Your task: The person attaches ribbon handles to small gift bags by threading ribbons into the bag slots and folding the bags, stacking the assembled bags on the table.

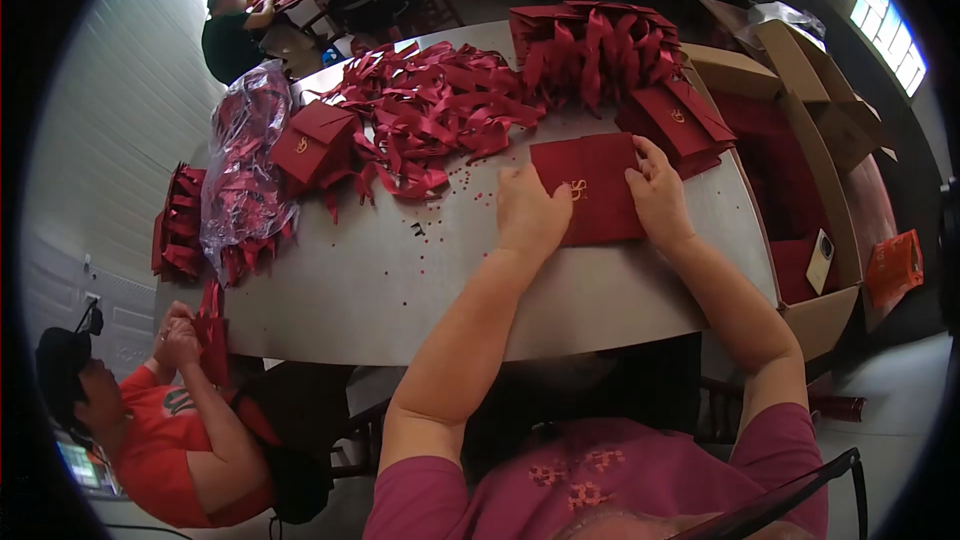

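Note:
A flat dark red bag (605, 185) with a gold emblem lies on the grey table, between my two hands. My left hand (533, 208) grips its left edge, with the thumb on the front beside the emblem. At the right edge my right hand (660, 192) holds the bag, thumb on the front and fingers bent around the upper corner. Just behind my right hand is a stack of red bags (675, 120). A heap of red ribbons (430, 105) lies beyond my left hand.
More ribboned bags (595, 45) stand at the back. An open cardboard box (845, 230) with a phone (820, 258) is at the right. A plastic-wrapped bundle (250, 160) lies left. A person in red (190, 430) sits at the left, hands near the table edge.

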Demonstrator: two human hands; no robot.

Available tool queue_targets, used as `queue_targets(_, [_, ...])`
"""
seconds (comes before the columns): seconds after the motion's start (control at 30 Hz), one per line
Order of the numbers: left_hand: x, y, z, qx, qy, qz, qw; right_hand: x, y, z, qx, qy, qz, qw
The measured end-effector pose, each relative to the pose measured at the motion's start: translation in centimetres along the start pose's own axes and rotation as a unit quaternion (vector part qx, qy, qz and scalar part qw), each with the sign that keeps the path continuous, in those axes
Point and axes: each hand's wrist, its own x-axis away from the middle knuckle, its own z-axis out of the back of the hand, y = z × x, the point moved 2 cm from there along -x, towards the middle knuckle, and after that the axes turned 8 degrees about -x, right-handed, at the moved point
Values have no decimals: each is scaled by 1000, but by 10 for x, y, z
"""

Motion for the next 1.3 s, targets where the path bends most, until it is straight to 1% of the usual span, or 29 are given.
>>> queue_targets(0.07, [7, 13, 7, -45, 12, -3, 999, 1, 10, -2, -39, 7, -55, 998])
queue_targets(0.1, [8, 17, 10, -46, 12, 1, 999, 0, 10, -1, -40, 3, -56, 998])
queue_targets(0.17, [11, 18, 13, -79, 25, -2, 997, -3, 8, 1, 34, -12, -54, 998])
queue_targets(0.2, [9, 15, 14, -81, 27, 5, 996, -4, 9, 2, 31, -19, -55, 998])
queue_targets(0.27, [2, 9, 16, -18, 2, 37, 999, -6, 5, 1, 76, -10, 32, 997])
queue_targets(0.3, [2, 8, 15, -20, 4, 42, 999, -5, -7, 2, 97, -20, 10, 995])
queue_targets(0.37, [3, 7, 10, 57, 67, 44, 995, -6, -11, 1, 113, -29, 1, 993])
queue_targets(0.4, [1, 4, 4, 55, 72, 49, 995, -7, -10, 1, 132, -34, -8, 991])
queue_targets(0.47, [-4, -3, -8, 300, 72, 102, 946, -8, 3, -2, 117, -32, 10, 993])
queue_targets(0.5, [-4, -2, -5, 299, 78, 105, 945, -8, 5, -4, 106, -24, 24, 994])
queue_targets(0.57, [-2, 0, -3, 469, 20, 142, 872, -9, 8, -4, 88, -24, 14, 996])
queue_targets(0.6, [-3, -3, -6, 470, 22, 142, 871, -8, 2, -5, 74, -18, 2, 997])
queue_targets(0.63, [-3, -5, -13, 543, -54, 182, 818, -7, -6, -4, 76, -20, 3, 997])
queue_targets(0.67, [-3, -6, -20, 608, -128, 218, 753, -8, -17, -3, 239, -76, 2, 968])
queue_targets(0.7, [-5, -10, -32, 610, -126, 219, 751, -8, -31, -5, 394, -131, 2, 910])
queue_targets(0.73, [-9, -14, -44, 551, -123, 209, 798, -11, -44, -8, 394, -135, 5, 909])
queue_targets(0.77, [-11, -19, -56, 489, -120, 200, 841, -16, -61, -14, 413, -120, 111, 896])
queue_targets(0.8, [-11, -18, -56, 489, -115, 203, 840, -20, -76, -22, 426, -103, 216, 873])
queue_targets(0.83, [-11, -15, -54, 466, -115, 181, 858, -28, -89, -37, 352, -105, 270, 890])
queue_targets(0.9, [-9, -11, -53, 441, -113, 159, 876, -36, -120, -81, 231, -184, 312, 903])
queue_targets(0.93, [-8, -6, -49, 524, -44, 28, 850, -37, -129, -110, 206, -221, 358, 883])
queue_targets(0.97, [-6, -3, -42, 590, 26, -104, 800, -37, -134, -140, 179, -258, 404, 859])
queue_targets(1.0, [-6, -7, -31, 551, -99, -35, 828, -40, -136, -172, 156, -304, 431, 835])
queue_targets(1.03, [-7, -6, -27, 551, -96, -34, 828, -43, -135, -202, 132, -350, 456, 808])
queue_targets(1.1, [-12, -5, -30, 387, -155, 33, 908, -50, -121, -259, 126, -430, 495, 744])
queue_targets(1.13, [-7, -3, -28, 388, -152, 35, 908, -52, -120, -278, 124, -433, 497, 742])
queue_targets(1.2, [13, 0, -24, 486, -12, -5, 874, -51, -113, -310, 264, -448, 557, 647])
queue_targets(1.27, [14, -3, -26, 507, -15, 12, 862, -52, -95, -332, 290, -462, 557, 627])
queue_targets(1.3, [14, -4, -26, 528, -19, 23, 849, -51, -87, -340, 325, -463, 566, 600])
